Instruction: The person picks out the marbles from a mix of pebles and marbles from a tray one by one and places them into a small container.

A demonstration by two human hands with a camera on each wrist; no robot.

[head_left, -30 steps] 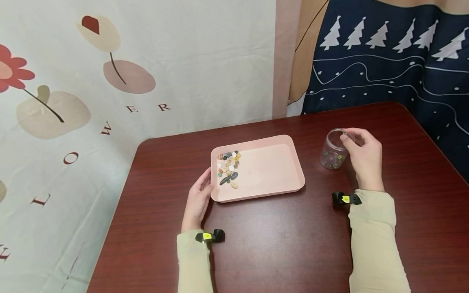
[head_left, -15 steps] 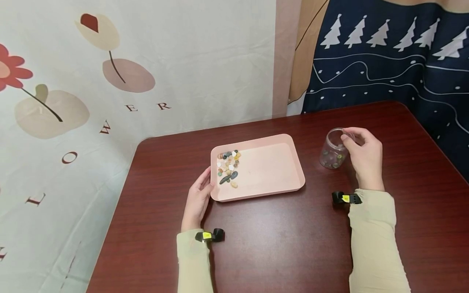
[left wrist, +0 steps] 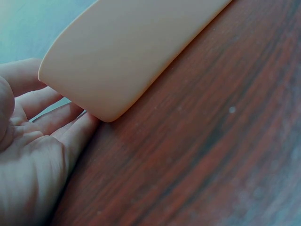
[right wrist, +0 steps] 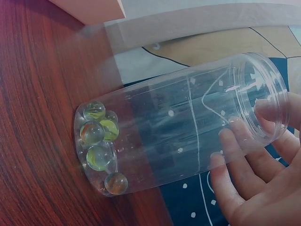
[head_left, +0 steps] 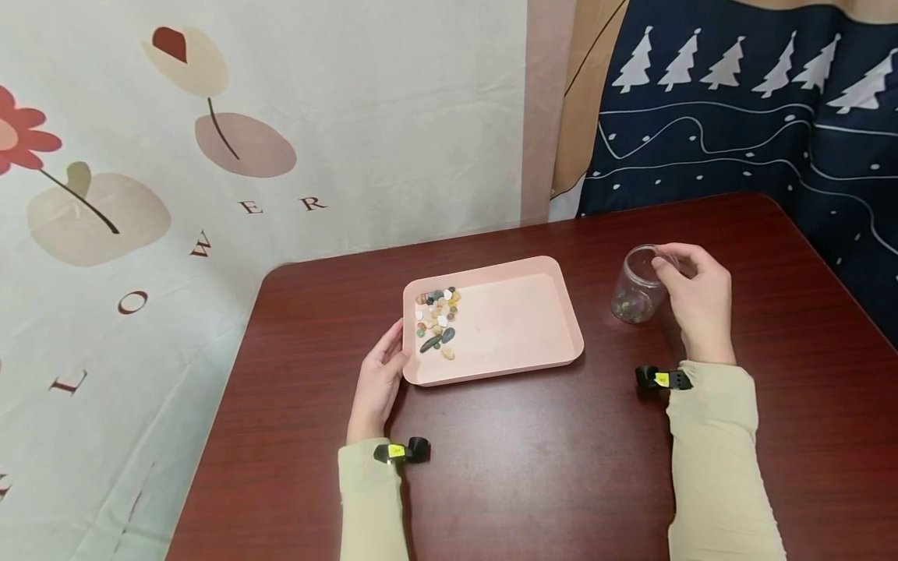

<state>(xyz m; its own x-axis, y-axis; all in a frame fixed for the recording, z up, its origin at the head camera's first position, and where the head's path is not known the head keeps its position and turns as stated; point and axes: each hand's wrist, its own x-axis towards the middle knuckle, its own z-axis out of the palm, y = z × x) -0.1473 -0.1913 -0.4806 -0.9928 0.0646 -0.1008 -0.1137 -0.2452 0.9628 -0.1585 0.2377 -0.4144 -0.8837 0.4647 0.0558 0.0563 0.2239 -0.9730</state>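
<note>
Marbles (right wrist: 99, 158), at least five of them, some with yellow-green swirls, lie at the bottom of a clear jar (head_left: 634, 284), which we see to the right of a pale pink tray (head_left: 519, 319) and apart from it. A right hand (head_left: 704, 304) holds the jar high, thumb and fingers closed about its rim; the left hand (head_left: 379, 389) has its fingers spread and lightly bent, touching the tray's outer end wall, though we cannot tell whether any fingertip reaches under it. The tray lies on the dark red-brown tabletop (head_left: 533, 452), its mixed pebbles (head_left: 442, 320) bunched at the end nearest the left hand.

The weak point, we judge, is that top-heavy hold: with the weight low and the smooth wall offering little purchase, a slip of the fingers could let the jar swing or topple. We see no lid on its mouth, so a hard tip would probably send the marbles rolling off across the bare tabletop. We cannot tell whether the base rests fully flat; if not, loose marbles gathering on one side could add to the lean. At the other end, a careless push or lift by the left hand might slide the tray or scatter the pebbles along its floor.
</note>
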